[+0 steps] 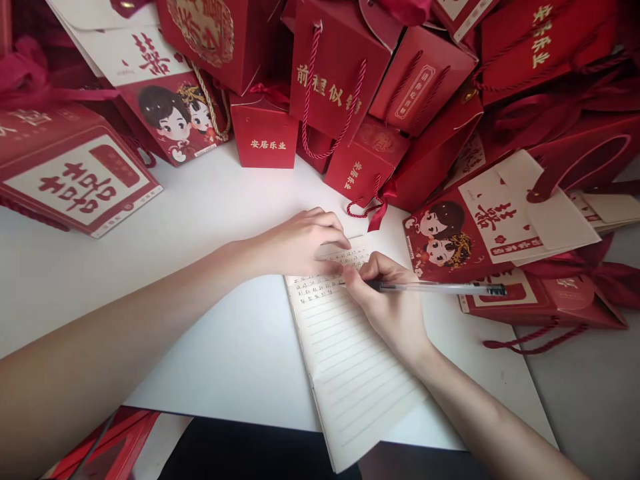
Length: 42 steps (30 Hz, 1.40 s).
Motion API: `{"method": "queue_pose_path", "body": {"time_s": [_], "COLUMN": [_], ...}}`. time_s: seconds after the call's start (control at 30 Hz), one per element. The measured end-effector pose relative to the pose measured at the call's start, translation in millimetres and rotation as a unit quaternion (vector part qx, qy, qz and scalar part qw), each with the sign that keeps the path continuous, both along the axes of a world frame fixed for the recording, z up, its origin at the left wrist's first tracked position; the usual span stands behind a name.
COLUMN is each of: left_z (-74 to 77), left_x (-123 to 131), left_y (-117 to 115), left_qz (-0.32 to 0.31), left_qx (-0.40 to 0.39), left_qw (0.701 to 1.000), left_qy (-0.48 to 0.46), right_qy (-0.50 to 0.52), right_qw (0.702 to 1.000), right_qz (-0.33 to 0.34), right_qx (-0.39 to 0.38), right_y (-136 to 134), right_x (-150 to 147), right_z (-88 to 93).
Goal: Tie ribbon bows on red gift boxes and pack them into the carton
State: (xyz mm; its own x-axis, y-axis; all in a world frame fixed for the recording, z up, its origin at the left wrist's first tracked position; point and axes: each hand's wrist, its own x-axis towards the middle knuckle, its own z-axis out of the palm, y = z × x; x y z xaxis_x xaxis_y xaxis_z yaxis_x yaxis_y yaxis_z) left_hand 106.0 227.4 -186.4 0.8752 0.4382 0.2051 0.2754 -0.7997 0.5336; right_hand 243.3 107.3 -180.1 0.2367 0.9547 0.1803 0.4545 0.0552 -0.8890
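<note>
A lined notebook (350,360) lies open on the white table, its lower end reaching past the near edge. Rows of small handwritten numbers fill its upper lines; the lines below are blank. My right hand (393,303) rests on the page, fingers closed round a clear-barrelled pen (440,287). The pen's tip is hard to make out beside the thumb, near the last written rows. Across the top of the page lies my left hand (310,243), palm down with the fingers apart, holding nothing and covering part of the writing.
Red paper gift bags and boxes (265,133) crowd the back of the white table (215,347). More red and white boxes (495,213) stand close on the right, a box with large characters (80,180) on the left. Something red (110,443) sits below the table's near edge.
</note>
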Motion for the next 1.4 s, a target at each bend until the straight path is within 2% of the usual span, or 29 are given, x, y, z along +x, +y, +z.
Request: {"method": "queue_pose_path", "body": {"time_s": [0.2, 0.4, 1.0, 1.07, 1.17, 1.27, 1.33, 1.4], "left_z": [-2.8, -1.0, -1.2, -2.1, -2.3, 0.0, 2.3, 4.4], "left_x": [1.1, 1.5, 1.9, 2.3, 2.1, 0.8, -0.5, -1.9], "left_y": [-0.1, -0.9, -1.9, -1.2, -0.2, -0.3, -0.7, -1.1], "left_qz": [0.005, 0.010, 0.012, 0.011, 0.004, 0.001, -0.003, -0.010], "left_qx": [0.003, -0.008, -0.007, -0.008, -0.005, -0.009, -0.013, -0.011], "left_qw": [1.000, 1.000, 1.000, 1.000, 1.000, 1.000, 1.000, 1.000], "left_qy": [-0.013, -0.011, -0.005, -0.005, -0.001, 0.007, 0.008, 0.006], "right_qy": [-0.057, -0.094, -0.096, -0.072, 0.066, 0.191, 0.168, 0.079], "right_qw": [0.998, 0.995, 0.995, 0.997, 0.997, 0.981, 0.984, 0.990], "right_qz": [-0.022, -0.008, -0.015, -0.011, -0.025, -0.035, -0.036, -0.032], "right_qx": [-0.011, -0.020, -0.027, -0.028, -0.027, 0.004, 0.044, 0.109], "right_y": [0.9, 0.3, 1.0, 0.8, 1.5, 2.6, 2.7, 2.4], "right_x": [-1.6, -1.7, -2.5, -1.2, 3.4, 11.7, 19.7, 29.9], "right_z": [0.7, -0.4, -0.3, -0.3, 0.3, 2.0, 3.5, 4.3]}}
